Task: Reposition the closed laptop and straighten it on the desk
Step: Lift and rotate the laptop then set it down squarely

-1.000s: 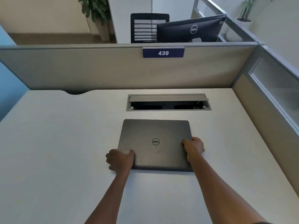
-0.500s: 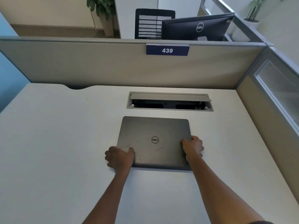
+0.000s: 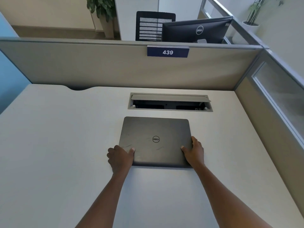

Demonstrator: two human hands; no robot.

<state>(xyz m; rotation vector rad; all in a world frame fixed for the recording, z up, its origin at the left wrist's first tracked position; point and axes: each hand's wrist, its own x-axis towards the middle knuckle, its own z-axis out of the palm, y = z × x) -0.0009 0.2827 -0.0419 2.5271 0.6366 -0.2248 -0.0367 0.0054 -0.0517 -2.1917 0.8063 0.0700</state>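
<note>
Left hand: left hand (image 3: 120, 157) grips the closed laptop (image 3: 155, 142) at its 7 o'clock corner, thumb on the lid, fingers curled round the edge.
Right hand: right hand (image 3: 194, 151) clasps the laptop's 4 o'clock side, thumb on the lid, fingers wrapped over the side edge.
Laptop: shut, flat on the desk (image 3: 57, 145), logo up, edges nearly parallel with the desk's far edge.
Cable well: cable well (image 3: 170, 102) at the laptop's 12 o'clock, just apart, flap raised; dark inside, contents unclear.
Surface: pale desk, bare at the laptop's 9 and 3 o'clock.
Room: grey partition (image 3: 98, 66) at 12 o'clock bears a plate (image 3: 167, 52) reading 439; monitor (image 3: 196, 30) and chair (image 3: 152, 25) beyond.
Edges: glazed side panel (image 3: 278, 99) bounds the desk at 3 o'clock, well apart from the laptop.
</note>
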